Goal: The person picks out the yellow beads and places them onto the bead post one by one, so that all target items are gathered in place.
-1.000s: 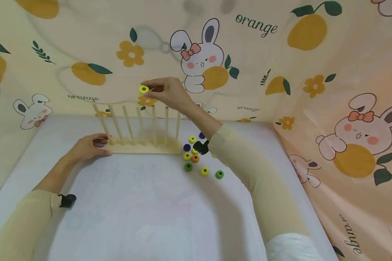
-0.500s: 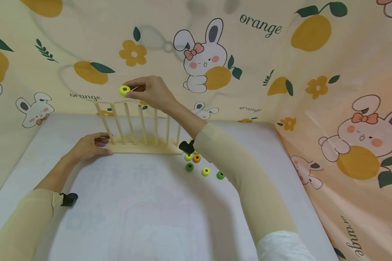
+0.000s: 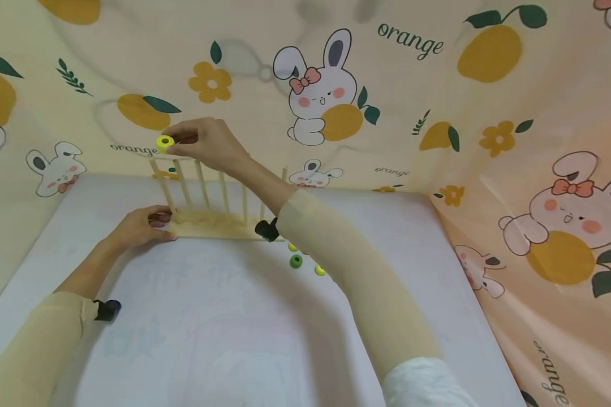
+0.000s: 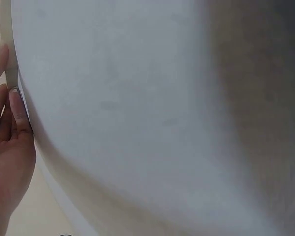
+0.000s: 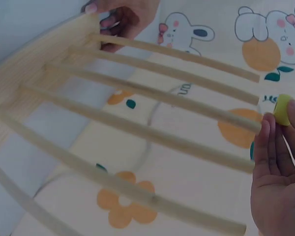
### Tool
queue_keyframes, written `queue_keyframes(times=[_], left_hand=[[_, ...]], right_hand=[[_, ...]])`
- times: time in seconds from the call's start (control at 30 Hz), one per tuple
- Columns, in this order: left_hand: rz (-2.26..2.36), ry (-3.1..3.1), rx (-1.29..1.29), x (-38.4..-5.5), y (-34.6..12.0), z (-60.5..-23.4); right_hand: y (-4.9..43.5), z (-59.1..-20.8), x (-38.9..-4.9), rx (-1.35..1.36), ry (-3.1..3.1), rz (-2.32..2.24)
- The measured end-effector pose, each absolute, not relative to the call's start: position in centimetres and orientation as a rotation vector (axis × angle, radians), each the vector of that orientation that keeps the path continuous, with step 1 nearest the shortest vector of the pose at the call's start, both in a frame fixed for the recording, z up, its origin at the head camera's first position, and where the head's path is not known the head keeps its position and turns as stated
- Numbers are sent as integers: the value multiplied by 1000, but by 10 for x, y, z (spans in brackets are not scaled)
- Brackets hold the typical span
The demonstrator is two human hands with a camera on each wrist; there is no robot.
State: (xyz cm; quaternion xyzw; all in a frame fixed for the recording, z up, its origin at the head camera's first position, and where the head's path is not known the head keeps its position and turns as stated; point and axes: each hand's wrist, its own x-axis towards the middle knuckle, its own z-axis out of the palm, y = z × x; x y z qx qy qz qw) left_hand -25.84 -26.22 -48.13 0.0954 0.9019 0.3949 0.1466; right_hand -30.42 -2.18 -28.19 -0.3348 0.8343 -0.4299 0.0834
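Observation:
My right hand (image 3: 211, 142) pinches a yellow bead (image 3: 160, 147) with a hole through it, between thumb and fingertips. It holds the bead just above the leftmost peg (image 3: 162, 183) of a wooden peg rack (image 3: 214, 230). In the right wrist view the yellow bead (image 5: 282, 109) is beside the free ends of the bare pegs. At the rack's left end, my left hand (image 3: 137, 229) grips the base, thumb at the front edge and fingers behind. The left wrist view has this hand (image 4: 12, 167) at its left border. My right forearm hides the rack's right end.
A green bead (image 3: 293, 264) and a few yellow beads (image 3: 319, 271) lie on the white tabletop (image 3: 209, 316), right of the rack; my right sleeve covers others. Printed cloth (image 3: 254, 124) hangs behind and along the right side.
My right hand has carried the yellow bead leftward along the peg tops, from over the middle pegs to the leftmost one. My left hand keeps its grip on the base.

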Motion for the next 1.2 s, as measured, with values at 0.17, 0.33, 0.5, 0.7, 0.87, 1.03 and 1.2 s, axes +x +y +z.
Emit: queue_keyframes(times=[0.17,0.33,0.5,0.7,0.87,1.03,1.2], left_hand=[[1112,2610,273,-258,-264,-483],[1114,2604,268,-256,-265,-485],[1113,2594,290,-255,-265,-485],[1125,2585,303,-257,-265,-483],[1127,2592,306,-257,-265,-482],[1127,2588,306,-256,-265,-482],[1140,2568,307,-257,-264,-482]], right_hand=[[-32,-283,-305,-970,2481,-1228],[-41,-285,-304,-942,2501,-1163],[-48,-286,-305,-938,2528,-1085],[-54,-287,-306,-915,2523,-1050],[-57,-286,-308,-830,2505,-1041],[-57,-286,-309,-767,2407,-1098],[-55,-287,-311,-709,2277,-1211]])
